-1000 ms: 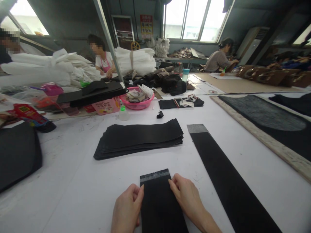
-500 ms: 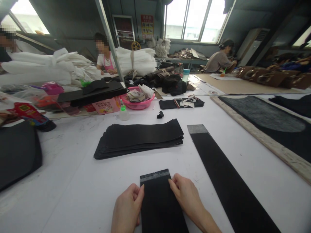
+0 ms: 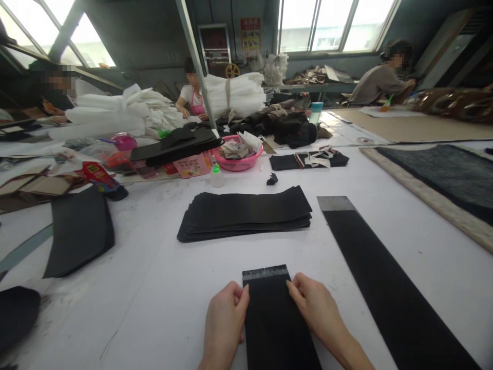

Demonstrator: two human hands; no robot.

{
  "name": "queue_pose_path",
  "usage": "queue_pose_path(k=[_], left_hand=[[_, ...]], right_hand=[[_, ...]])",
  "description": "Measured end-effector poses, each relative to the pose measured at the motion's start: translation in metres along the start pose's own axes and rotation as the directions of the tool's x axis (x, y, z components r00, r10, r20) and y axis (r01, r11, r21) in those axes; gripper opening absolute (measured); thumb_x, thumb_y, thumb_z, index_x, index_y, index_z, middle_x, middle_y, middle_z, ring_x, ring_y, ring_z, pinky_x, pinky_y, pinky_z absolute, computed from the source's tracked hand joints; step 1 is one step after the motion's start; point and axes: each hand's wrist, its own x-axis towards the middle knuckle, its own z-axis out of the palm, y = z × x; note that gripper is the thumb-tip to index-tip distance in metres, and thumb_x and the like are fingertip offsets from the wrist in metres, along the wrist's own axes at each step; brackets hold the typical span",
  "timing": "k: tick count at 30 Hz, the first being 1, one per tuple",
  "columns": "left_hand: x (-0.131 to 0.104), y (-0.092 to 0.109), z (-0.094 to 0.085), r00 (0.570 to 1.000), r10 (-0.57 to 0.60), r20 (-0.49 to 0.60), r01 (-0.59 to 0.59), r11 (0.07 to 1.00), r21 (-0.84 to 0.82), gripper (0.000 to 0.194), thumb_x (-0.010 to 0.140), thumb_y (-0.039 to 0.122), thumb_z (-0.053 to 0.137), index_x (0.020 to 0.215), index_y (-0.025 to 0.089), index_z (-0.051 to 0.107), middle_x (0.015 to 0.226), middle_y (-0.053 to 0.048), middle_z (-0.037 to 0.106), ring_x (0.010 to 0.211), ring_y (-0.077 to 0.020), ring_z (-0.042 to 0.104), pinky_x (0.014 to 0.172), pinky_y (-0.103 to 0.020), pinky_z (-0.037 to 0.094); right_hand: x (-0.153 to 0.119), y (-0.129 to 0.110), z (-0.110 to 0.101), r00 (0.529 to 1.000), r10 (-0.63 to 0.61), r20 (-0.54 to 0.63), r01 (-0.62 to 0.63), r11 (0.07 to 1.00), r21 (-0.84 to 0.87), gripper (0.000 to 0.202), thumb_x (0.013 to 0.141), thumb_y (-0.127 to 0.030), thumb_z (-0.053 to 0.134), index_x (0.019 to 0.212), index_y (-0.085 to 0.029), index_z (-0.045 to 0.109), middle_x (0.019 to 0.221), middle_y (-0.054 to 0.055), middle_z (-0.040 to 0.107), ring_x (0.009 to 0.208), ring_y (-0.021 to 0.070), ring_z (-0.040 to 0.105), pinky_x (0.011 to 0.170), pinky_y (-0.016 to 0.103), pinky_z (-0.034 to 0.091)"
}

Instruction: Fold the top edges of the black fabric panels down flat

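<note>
A black strip of material (image 3: 275, 318) with a greyish band near its far end lies at the bottom middle of the head view. My left hand (image 3: 227, 318) pinches its left edge between thumb and fingers. On the opposite edge my right hand (image 3: 319, 308) grips it the same way, a little below the band. Beyond both hands sits a fanned stack of black pieces (image 3: 246, 213). To the right stretches a long black strip (image 3: 385, 277) with a grey far end. The near end of the held strip runs out of view.
A pink basin (image 3: 239, 162) with papers, a small bottle with a green cap (image 3: 216, 176) and a black scrap (image 3: 271, 179) stand farther back. Black sheets (image 3: 79, 231) lie at left, a fur-like grey panel (image 3: 442, 174) at right. Several people work across the white table (image 3: 154, 298).
The view has swung to the left, so everything appears shifted right. Both hands keep their hold on the black strip, with little visible movement of their own.
</note>
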Motion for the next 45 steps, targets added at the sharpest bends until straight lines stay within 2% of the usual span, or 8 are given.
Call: queue_pose_path(k=[15, 27, 37, 45], left_hand=[[-0.0018, 0.0047, -0.0018, 1.0, -0.014, 0.003, 0.014, 1.0, 0.016, 0.036, 0.092, 0.04, 0.041, 0.062, 0.021, 0.046, 0.041, 0.007, 0.05, 0.028, -0.0107, 0.049, 0.031, -0.019, 0.03], [0.0011, 0.0005, -0.0011, 1.0, 0.007, 0.009, -0.007, 0.999, 0.038, 0.04, 0.089, 0.049, 0.04, 0.06, 0.022, 0.045, 0.04, 0.006, 0.051, 0.028, -0.0134, 0.051, 0.032, -0.021, 0.032], [0.0032, -0.0009, -0.0001, 1.0, 0.016, 0.009, -0.016, 0.995, 0.1, 0.037, 0.092, 0.043, 0.039, 0.063, 0.022, 0.045, 0.043, 0.006, 0.053, 0.03, -0.0127, 0.052, 0.034, -0.02, 0.031], [-0.0009, 0.0071, -0.0027, 0.999, 0.042, -0.002, -0.041, 0.99, 0.131, 0.035, 0.094, 0.039, 0.038, 0.064, 0.021, 0.044, 0.043, 0.006, 0.051, 0.031, -0.0116, 0.051, 0.038, -0.02, 0.03]], right_hand=[[-0.0003, -0.0018, -0.0009, 1.0, 0.002, -0.014, -0.002, 1.0, 0.014, 0.03, 0.094, -0.03, 0.046, 0.065, -0.021, 0.046, 0.06, -0.001, 0.059, 0.054, 0.0136, 0.049, 0.053, 0.025, 0.023], [-0.0007, -0.0024, 0.0007, 0.997, 0.002, -0.078, 0.003, 0.998, 0.069, 0.029, 0.09, -0.025, 0.048, 0.062, -0.02, 0.046, 0.06, 0.0, 0.059, 0.054, 0.0125, 0.048, 0.052, 0.025, 0.022], [-0.0008, -0.0032, -0.0007, 0.996, 0.013, -0.083, -0.009, 0.999, 0.049, 0.026, 0.089, -0.025, 0.051, 0.063, -0.02, 0.051, 0.06, 0.0, 0.06, 0.054, 0.0124, 0.048, 0.052, 0.024, 0.022], [-0.0014, -0.0063, -0.003, 0.996, 0.003, -0.091, -0.003, 1.0, -0.004, 0.026, 0.09, -0.026, 0.049, 0.066, -0.02, 0.054, 0.063, 0.001, 0.063, 0.057, 0.0139, 0.053, 0.052, 0.023, 0.023]])
